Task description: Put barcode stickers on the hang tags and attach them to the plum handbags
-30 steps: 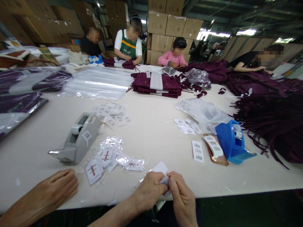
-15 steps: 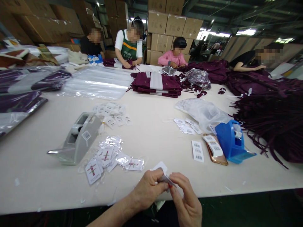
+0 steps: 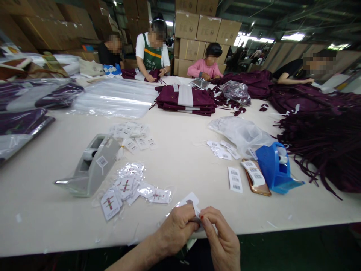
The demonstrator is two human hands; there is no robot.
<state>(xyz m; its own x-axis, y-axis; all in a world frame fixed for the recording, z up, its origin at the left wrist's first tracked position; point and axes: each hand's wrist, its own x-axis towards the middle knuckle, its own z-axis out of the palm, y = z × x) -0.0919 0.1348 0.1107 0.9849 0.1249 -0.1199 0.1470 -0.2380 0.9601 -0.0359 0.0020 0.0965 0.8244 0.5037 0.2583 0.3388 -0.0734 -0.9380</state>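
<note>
At the table's front edge, my left hand point(image 3: 178, 227) is closed on a white tag point(image 3: 192, 199) whose upper part shows above the fingers. My right hand point(image 3: 219, 233) pinches at the tag's right side, its fingertips touching or almost touching those of the left; what lies between them is too small to make out. Left of my hands lies a pile of printed tags in clear bags point(image 3: 125, 187). Behind it are white barcode tags point(image 3: 132, 135). Right of my hands sits a sticker strip point(image 3: 235, 180).
A grey tape dispenser point(image 3: 93, 165) stands left, a blue one point(image 3: 278, 169) right, beside a phone point(image 3: 261, 187) with stickers. Folded purple bags point(image 3: 169, 98), clear plastic sheets point(image 3: 113, 98) and purple straps point(image 3: 324, 139) lie farther out. Several people work across the table.
My right fingertips have shifted slightly up and left, and the tag has turned a little in my left hand. Across the table, the person in the green apron has moved their hands apart.
</note>
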